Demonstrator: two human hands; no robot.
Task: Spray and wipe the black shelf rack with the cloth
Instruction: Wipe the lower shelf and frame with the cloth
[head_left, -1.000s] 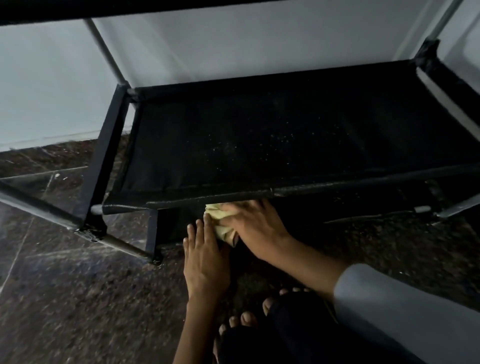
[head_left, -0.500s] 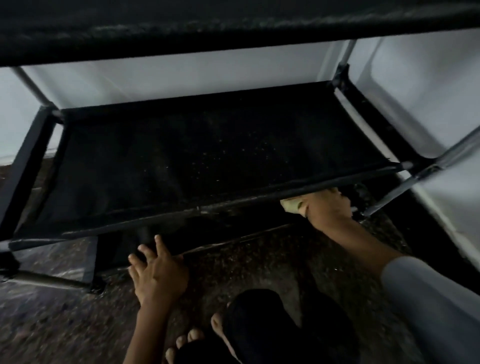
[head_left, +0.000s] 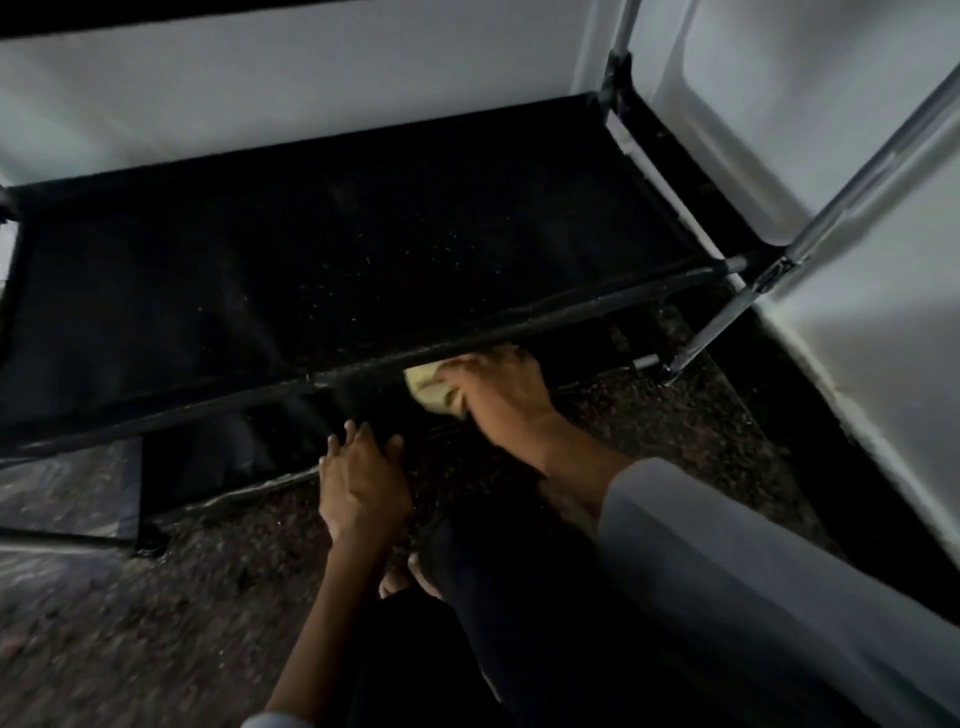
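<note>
**Rack wipe: R hand on cloth under front rail, L hand flat on floor**

Your right hand grips the cloth, a pale yellow wad bunched under the fingers. Cloth sits just below the front rail of the black shelf rack, right of centre, tucked in the gap betw that rail and the bottom tier. Hand + cloth look pressed up against the rail's underside, but can't tell for sure if they touch it; it's dark there and the frame is blurred.

Your left hand is released, holding nothing: fingers straight and slightly spread, palm down on the speckled stone floor, fingertips reaching the near edge of the bottom tier. It's near-left of the right hand, apart from it, not touching the cloth.

Rack: black fabric tier fills the mid frame, pale specks scattered across its surface, esp. centre-right. Grey metal upright rises at the front right corner, leaning in the wide-angle view; another post at the far right corner. White wall behind the rack, white panel to the right.

Light grey sleeve covers your right forearm. Dark trouser leg near centre, toes just showing beside it on the floor.

No spray bottle in view.
</note>
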